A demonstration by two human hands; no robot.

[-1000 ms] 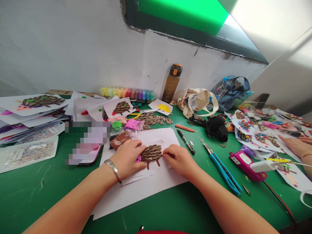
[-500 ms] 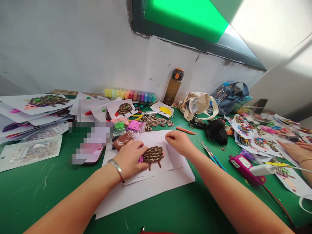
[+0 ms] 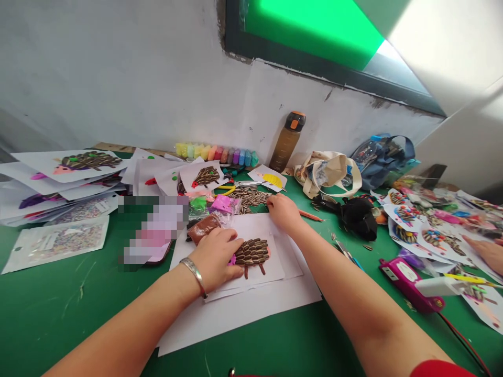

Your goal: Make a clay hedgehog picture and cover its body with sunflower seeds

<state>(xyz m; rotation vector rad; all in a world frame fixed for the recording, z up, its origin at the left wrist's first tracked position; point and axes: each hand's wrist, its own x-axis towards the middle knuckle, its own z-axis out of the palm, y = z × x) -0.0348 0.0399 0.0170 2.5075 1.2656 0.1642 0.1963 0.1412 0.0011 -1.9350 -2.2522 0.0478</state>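
Observation:
My left hand (image 3: 218, 259) lies on a sheet of white paper (image 3: 275, 267), fingers apart, beside a hedgehog picture (image 3: 253, 252) made of striped sunflower seeds with brown legs. A bit of purple clay shows at its fingertips. Just behind that hand is a wrapped pack of brown clay (image 3: 204, 226). My right hand (image 3: 283, 212) reaches to the near right edge of a pile of loose sunflower seeds (image 3: 251, 199). Its fingers are curled together, and whatever is between them is hidden. Larger white sheets (image 3: 196, 324) lie under the picture.
Finished pictures (image 3: 66, 180) are stacked at the left, near a phone (image 3: 159, 251). A bottle (image 3: 288, 141) stands by the wall. An orange pencil (image 3: 310, 215), a magenta glue-gun-like device (image 3: 408, 285) and another person's hand (image 3: 485, 251) are on the right.
My right hand has moved from over the paper's upper right corner away to the seed pile. My left hand stays on the paper. The whole view has shifted slightly.

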